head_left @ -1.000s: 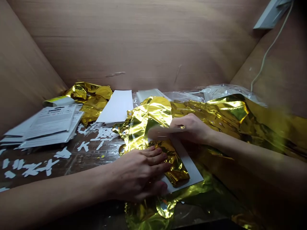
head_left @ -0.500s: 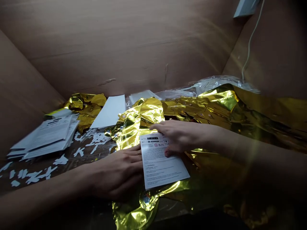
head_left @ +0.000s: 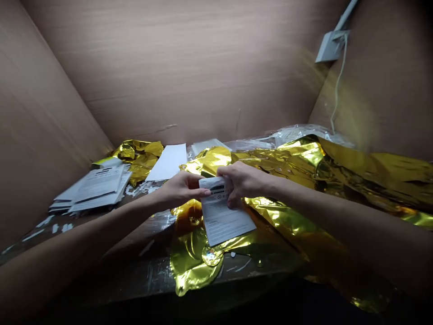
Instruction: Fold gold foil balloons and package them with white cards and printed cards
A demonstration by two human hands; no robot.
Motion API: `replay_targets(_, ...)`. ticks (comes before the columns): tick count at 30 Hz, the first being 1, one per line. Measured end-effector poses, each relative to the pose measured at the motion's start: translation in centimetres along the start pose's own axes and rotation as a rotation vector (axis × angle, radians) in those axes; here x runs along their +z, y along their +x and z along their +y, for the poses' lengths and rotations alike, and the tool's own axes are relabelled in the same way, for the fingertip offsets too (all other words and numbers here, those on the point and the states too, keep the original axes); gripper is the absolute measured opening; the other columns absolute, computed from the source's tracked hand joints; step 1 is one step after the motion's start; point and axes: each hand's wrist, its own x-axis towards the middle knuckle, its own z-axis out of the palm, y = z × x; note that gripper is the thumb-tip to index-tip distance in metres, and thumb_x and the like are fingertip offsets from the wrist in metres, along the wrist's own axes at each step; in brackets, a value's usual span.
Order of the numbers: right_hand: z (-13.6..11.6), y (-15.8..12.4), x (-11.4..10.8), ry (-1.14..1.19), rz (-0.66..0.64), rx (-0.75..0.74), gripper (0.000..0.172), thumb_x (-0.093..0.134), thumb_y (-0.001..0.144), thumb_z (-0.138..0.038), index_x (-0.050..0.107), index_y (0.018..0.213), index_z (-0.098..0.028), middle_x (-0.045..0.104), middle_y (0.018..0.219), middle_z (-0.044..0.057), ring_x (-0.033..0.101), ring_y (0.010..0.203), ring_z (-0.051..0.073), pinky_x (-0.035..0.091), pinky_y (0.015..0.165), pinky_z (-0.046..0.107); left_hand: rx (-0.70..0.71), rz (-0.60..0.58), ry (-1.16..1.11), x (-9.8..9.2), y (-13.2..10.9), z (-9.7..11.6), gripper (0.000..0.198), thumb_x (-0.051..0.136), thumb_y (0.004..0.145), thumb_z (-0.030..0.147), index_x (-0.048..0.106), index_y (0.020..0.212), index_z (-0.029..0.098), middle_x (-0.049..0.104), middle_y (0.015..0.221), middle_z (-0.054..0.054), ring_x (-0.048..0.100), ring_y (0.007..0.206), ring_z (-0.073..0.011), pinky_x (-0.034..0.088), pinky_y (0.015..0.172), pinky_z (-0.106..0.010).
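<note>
A white printed card (head_left: 225,219) lies tilted on crumpled gold foil (head_left: 287,189) at the middle of the table. My left hand (head_left: 181,189) pinches the card's upper left corner with fingers closed. My right hand (head_left: 241,183) grips the card's top edge from the right, fingers curled over it. A shiny gold foil balloon piece (head_left: 192,259) spreads under and in front of the card, reaching the table's front edge.
A stack of printed white cards (head_left: 96,189) sits at the left, with white paper scraps (head_left: 54,225) scattered near it. More gold foil (head_left: 138,155) and a blank white sheet (head_left: 169,161) lie at the back. Clear plastic (head_left: 297,133) lies back right. Brown board walls enclose the table.
The card was folded over the foil and pressed flat, printed side up. Both hands have since moved to its top edge and lifted that end. The view has shifted.
</note>
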Motion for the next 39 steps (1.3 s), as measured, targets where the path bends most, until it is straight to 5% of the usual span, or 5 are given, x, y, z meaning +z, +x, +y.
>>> replay_targets(6, 0.3, 0.3, 0.1, 0.83, 0.25, 0.099, 0.05, 0.093, 0.06, -0.036, 0.073, 0.103, -0.018, 0.075, 0.089, 0.005, 0.069, 0.082, 0.022, 0.057, 0.078, 0.039, 0.036, 0.334, -0.339, -0.4, -1.4, 0.0, 0.034, 0.087, 0.078, 0.032, 0.079, 0.1, 0.008, 0.079, 0.092, -0.014, 0.074, 0.082, -0.0213, 0.061, 0.079, -0.035)
replay_targets(9, -1.4, -1.1, 1.0, 0.978, 0.175, 0.165, 0.042, 0.091, 0.067, -0.038, 0.077, 0.101, -0.018, 0.078, 0.097, 0.008, 0.072, 0.088, 0.023, 0.059, 0.087, 0.044, 0.104, 0.449, -0.448, -0.2, -1.9, 0.4, 0.032, 0.088, 0.078, 0.029, 0.079, 0.098, 0.007, 0.08, 0.095, -0.015, 0.075, 0.083, -0.0227, 0.062, 0.082, -0.039)
replay_targets(16, -5.1, -5.1, 3.8, 1.25, 0.265, 0.22, 0.042, 0.092, 0.068, -0.042, 0.078, 0.096, -0.014, 0.079, 0.096, 0.011, 0.074, 0.084, 0.022, 0.06, 0.083, 0.041, 0.232, 0.166, -0.67, 0.4, -3.7, 1.3, 0.042, 0.09, 0.076, 0.026, 0.077, 0.112, 0.01, 0.078, 0.112, -0.017, 0.076, 0.098, -0.0269, 0.061, 0.09, -0.039)
replay_targets(22, -6.7, -6.2, 5.5, 1.344, 0.31, 0.175, 0.041, 0.091, 0.071, -0.04, 0.078, 0.101, -0.016, 0.079, 0.097, 0.01, 0.074, 0.087, 0.023, 0.059, 0.086, 0.04, 0.216, 0.093, -0.74, 1.1, -4.8, 1.1, 0.037, 0.089, 0.077, 0.025, 0.079, 0.111, 0.013, 0.08, 0.108, -0.013, 0.076, 0.095, -0.0231, 0.061, 0.087, -0.033)
replay_targets(39, -8.8, -6.2, 7.7, 1.283, 0.456, 0.171, 0.035, 0.086, 0.074, -0.045, 0.078, 0.098, -0.02, 0.078, 0.099, 0.007, 0.073, 0.095, 0.028, 0.058, 0.094, 0.049, 0.195, 0.232, -0.647, 1.1, -4.9, 1.0, 0.034, 0.086, 0.079, 0.025, 0.081, 0.11, 0.012, 0.08, 0.106, -0.016, 0.077, 0.088, -0.0242, 0.062, 0.08, -0.032)
